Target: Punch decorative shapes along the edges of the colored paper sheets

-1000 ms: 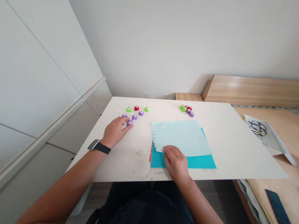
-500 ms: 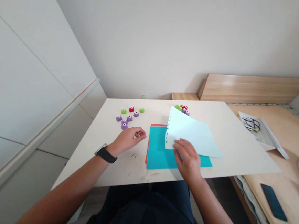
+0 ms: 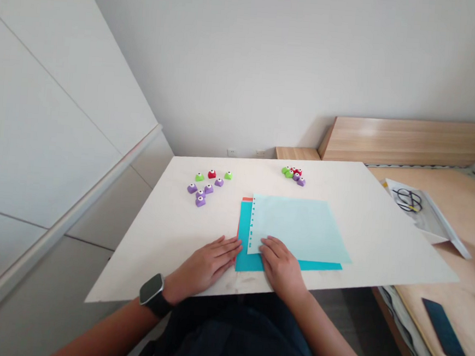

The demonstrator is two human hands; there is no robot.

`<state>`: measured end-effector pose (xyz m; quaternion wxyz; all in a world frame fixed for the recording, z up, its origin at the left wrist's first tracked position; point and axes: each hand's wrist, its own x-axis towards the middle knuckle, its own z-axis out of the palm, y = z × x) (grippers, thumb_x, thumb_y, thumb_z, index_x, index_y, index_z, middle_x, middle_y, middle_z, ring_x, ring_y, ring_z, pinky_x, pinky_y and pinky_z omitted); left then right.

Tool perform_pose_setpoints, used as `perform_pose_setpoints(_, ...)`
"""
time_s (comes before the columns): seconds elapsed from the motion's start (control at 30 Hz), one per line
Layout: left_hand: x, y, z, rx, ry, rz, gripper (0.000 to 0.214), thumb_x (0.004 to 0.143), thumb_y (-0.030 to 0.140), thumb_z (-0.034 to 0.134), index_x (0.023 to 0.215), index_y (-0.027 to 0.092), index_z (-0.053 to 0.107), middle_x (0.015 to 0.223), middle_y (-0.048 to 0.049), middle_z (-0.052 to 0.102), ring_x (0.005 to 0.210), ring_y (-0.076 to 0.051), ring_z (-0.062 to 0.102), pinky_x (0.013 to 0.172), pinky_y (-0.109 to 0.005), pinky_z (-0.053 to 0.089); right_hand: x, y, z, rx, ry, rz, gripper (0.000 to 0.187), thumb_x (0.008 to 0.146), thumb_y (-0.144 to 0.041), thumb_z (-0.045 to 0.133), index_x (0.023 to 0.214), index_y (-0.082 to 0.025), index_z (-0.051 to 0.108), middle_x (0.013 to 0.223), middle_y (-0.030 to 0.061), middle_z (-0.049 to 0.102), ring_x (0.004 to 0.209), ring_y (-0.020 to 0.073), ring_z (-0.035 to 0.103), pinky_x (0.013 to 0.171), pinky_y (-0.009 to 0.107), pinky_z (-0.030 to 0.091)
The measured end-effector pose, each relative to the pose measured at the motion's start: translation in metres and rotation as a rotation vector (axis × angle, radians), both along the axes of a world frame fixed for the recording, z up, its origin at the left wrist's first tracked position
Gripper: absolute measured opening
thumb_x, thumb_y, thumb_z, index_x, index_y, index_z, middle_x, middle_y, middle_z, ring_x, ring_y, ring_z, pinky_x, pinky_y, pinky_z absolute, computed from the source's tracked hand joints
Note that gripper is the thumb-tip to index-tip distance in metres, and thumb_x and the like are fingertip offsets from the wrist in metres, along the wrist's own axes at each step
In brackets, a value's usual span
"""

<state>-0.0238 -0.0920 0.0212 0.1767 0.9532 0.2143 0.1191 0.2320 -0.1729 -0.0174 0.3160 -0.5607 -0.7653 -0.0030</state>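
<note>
A pale blue sheet of paper [image 3: 297, 226] with a punched left edge lies flat on a teal sheet [image 3: 249, 239], and a red-orange sheet [image 3: 247, 199] shows beneath that at the top left. My right hand [image 3: 282, 264] rests on the pale sheet's lower edge, holding nothing up. My left hand [image 3: 209, 266] lies flat on the table, its fingertips at the teal sheet's left edge. Beyond it sits a group of small purple, green and red pieces [image 3: 208, 186] with white dots. A second, tighter group [image 3: 293, 175] sits further back.
The white tabletop [image 3: 152, 259] ends at a front edge near my body. A white cabinet [image 3: 39, 129] stands to the left. To the right, a wooden surface [image 3: 410, 279] holds a dark phone [image 3: 442, 338] and a white folder with eyeglasses [image 3: 410, 201].
The pale sheet, lifted and curved earlier, now lies flat on the teal sheet. My left hand has moved from near the small pieces down to the teal sheet's left edge.
</note>
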Motion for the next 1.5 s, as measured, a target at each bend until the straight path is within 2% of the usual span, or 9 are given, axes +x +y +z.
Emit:
perform_pose_setpoints(0.13,-0.021,0.012,-0.010,0.066,0.110,-0.001,0.053,0.106,0.027,0.039,0.158,0.028,0.029,0.159,-0.0059,0.040,0.146,-0.021,0.038,0.123,-0.048,0.033,0.000,0.000,-0.001,-0.029,-0.007,-0.001,0.031,0.092,-0.007,0.055,0.117,-0.020,0.067,0.127,0.0105,0.067,0.128,0.0277,0.056,0.105,0.047,0.054)
perform_pose_setpoints(0.33,-0.020,0.005,-0.010,0.171,0.100,0.255,0.060,0.105,0.040,0.041,0.159,0.022,0.026,0.162,-0.0119,0.032,0.150,-0.030,0.029,0.122,-0.055,0.029,0.001,0.000,0.001,-0.011,0.023,0.011,0.032,0.093,-0.006,0.054,0.118,-0.021,0.067,0.125,0.0103,0.067,0.127,0.0270,0.057,0.104,0.048,0.055)
perform_pose_setpoints(0.53,-0.009,-0.024,0.001,0.078,0.196,0.067,0.075,0.102,0.051,0.042,0.163,0.024,0.007,0.167,-0.0078,0.016,0.154,-0.028,0.019,0.125,-0.050,0.021,0.000,-0.001,0.002,-0.023,0.027,0.018,0.030,0.094,-0.007,0.054,0.118,-0.019,0.067,0.126,0.0110,0.067,0.127,0.0272,0.057,0.105,0.048,0.054)
perform_pose_setpoints(0.7,-0.037,0.003,-0.014,0.139,0.234,0.246,0.075,0.103,0.052,0.037,0.162,0.022,0.003,0.167,-0.0091,0.016,0.153,-0.027,0.020,0.125,-0.049,0.021,0.001,-0.001,0.001,-0.022,0.031,0.021,0.029,0.094,-0.007,0.055,0.117,-0.019,0.067,0.126,0.0107,0.067,0.127,0.0274,0.057,0.106,0.048,0.053)
perform_pose_setpoints(0.83,-0.045,0.013,-0.008,0.177,0.241,0.349,0.074,0.104,0.053,0.034,0.162,0.021,0.002,0.167,-0.0103,0.015,0.153,-0.028,0.020,0.124,-0.049,0.021,0.000,-0.001,-0.001,-0.020,0.043,0.018,0.029,0.095,-0.008,0.053,0.117,-0.020,0.067,0.125,0.0104,0.067,0.127,0.0277,0.057,0.106,0.049,0.054)
perform_pose_setpoints(0.97,-0.028,-0.008,0.005,0.149,0.232,0.204,0.072,0.105,0.052,0.032,0.162,0.023,0.000,0.168,-0.0062,0.011,0.154,-0.026,0.015,0.126,-0.047,0.016,0.000,-0.001,-0.001,-0.018,0.047,0.020,0.029,0.095,-0.008,0.053,0.117,-0.020,0.067,0.126,0.0103,0.067,0.127,0.0281,0.057,0.106,0.049,0.053)
perform_pose_setpoints(1.07,-0.022,-0.015,0.002,0.122,0.241,0.145,0.071,0.105,0.053,0.031,0.162,0.025,0.000,0.168,-0.0043,0.012,0.154,-0.025,0.016,0.125,-0.046,0.016,0.001,-0.001,-0.001,-0.034,0.040,0.020,0.030,0.095,-0.008,0.053,0.118,-0.020,0.067,0.127,0.0098,0.066,0.127,0.0280,0.056,0.108,0.049,0.052)
perform_pose_setpoints(1.3,-0.049,0.031,-0.023,0.154,0.246,0.362,0.072,0.104,0.054,0.034,0.162,0.021,0.009,0.166,-0.0103,0.017,0.153,-0.027,0.021,0.124,-0.050,0.021,0.001,0.000,-0.002,-0.038,0.035,0.026,0.028,0.095,-0.008,0.053,0.117,-0.019,0.067,0.127,0.0097,0.066,0.128,0.0271,0.056,0.109,0.047,0.051)
perform_pose_setpoints(1.5,-0.017,0.036,0.011,0.175,0.081,0.348,0.062,0.105,0.042,0.038,0.161,0.022,0.020,0.166,-0.0100,0.024,0.152,-0.028,0.024,0.123,-0.051,0.026,0.000,-0.001,-0.001,-0.021,0.037,0.018,0.030,0.094,-0.007,0.053,0.117,-0.019,0.067,0.126,0.0104,0.067,0.127,0.0271,0.057,0.107,0.047,0.053)
